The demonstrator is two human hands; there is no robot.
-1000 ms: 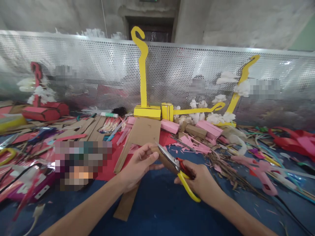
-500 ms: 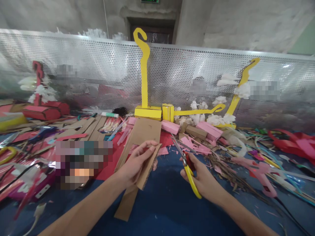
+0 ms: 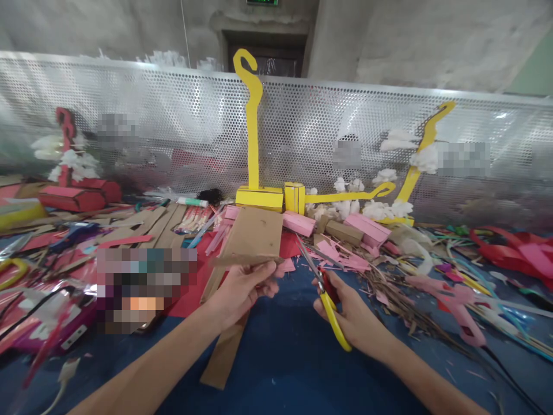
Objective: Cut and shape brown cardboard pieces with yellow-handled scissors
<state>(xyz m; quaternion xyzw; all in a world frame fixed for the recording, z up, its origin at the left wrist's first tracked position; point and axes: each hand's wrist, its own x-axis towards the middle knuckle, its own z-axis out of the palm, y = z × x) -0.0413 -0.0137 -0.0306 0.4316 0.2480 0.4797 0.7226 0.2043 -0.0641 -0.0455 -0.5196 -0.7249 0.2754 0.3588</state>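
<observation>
The left hand [image 3: 242, 292] pinches a cardboard piece [image 3: 244, 260] and the right hand [image 3: 353, 316] grips scissors [image 3: 321, 283], best aimed clear of the left hand

My grip: my right hand [image 3: 356, 317] partly hides the red-and-yellow-handled metal scissors [image 3: 334, 324].
Overhead: green lit sign [image 3: 262, 2] above the tall yellow cardboard hook [image 3: 253, 135], top cropped.
Unreadable: multicoloured pixelated patch [image 3: 144, 282], hook's lower left.

Brown cardboard [image 3: 242, 261], yellow and apparently red scissor handles [image 3: 334, 323], blue tabletop [image 3: 289, 363]
</observation>
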